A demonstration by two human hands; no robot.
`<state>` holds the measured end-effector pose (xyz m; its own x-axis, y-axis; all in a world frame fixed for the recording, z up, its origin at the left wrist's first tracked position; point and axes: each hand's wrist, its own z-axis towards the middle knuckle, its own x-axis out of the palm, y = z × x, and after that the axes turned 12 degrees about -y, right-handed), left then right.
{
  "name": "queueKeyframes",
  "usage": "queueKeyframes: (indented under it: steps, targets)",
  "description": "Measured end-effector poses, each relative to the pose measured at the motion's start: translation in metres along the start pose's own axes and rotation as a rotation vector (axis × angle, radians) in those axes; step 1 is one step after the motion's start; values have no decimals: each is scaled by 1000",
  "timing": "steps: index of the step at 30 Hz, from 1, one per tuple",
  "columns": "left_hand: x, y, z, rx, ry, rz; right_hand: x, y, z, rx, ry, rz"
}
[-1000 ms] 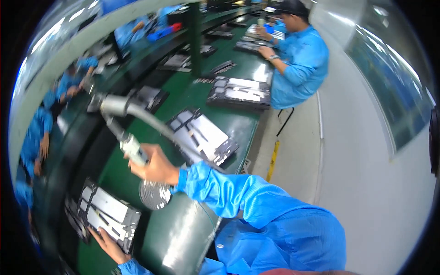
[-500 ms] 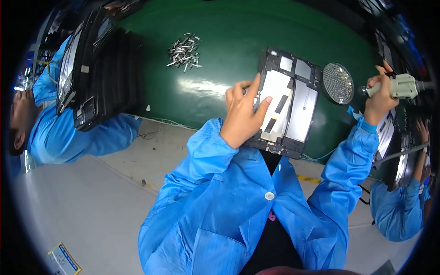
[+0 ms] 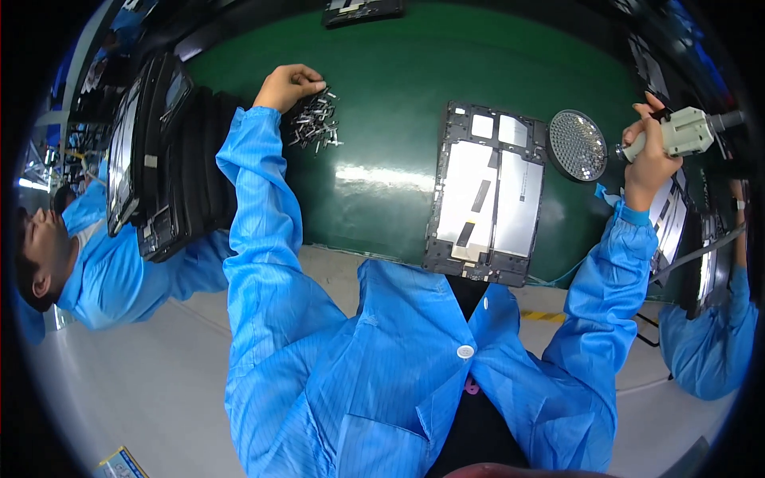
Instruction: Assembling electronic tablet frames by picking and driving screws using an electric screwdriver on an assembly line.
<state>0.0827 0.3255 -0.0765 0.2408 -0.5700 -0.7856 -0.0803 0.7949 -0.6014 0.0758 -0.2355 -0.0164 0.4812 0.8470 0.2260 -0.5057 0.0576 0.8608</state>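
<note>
My left hand (image 3: 288, 86) reaches over a loose pile of small silver screws (image 3: 315, 123) on the green belt (image 3: 382, 88), fingers curled down into the pile's edge. My right hand (image 3: 649, 155) is shut on a pale electric screwdriver (image 3: 681, 133) held out to the right, its tip pointing left toward a round perforated metal dish (image 3: 578, 145). Between my arms lies a flat rectangular tablet frame (image 3: 488, 191), back side up, with silver shielding and black tape strips. Neither hand touches it.
A stack of dark tablet frames (image 3: 163, 159) stands on edge at the belt's left. Another frame (image 3: 362, 9) lies at the far edge. More frames (image 3: 677, 215) sit on the right. A person in blue (image 3: 96, 263) is at left, another (image 3: 709, 342) at right.
My left hand has left the tablet frame and moved left to the screw pile. The right hand still holds the screwdriver beside the round dish. The view has shifted slightly.
</note>
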Motion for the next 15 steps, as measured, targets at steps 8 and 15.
queueKeyframes:
  steps: [8, 15]
  targets:
    - [8, 9, 0, -18, 196, -124, 0, 1, -3, 16, -4, 2]
    - [-7, -3, -19, 134, -213, 160, -1, -6, 0, -48, 82, -1]
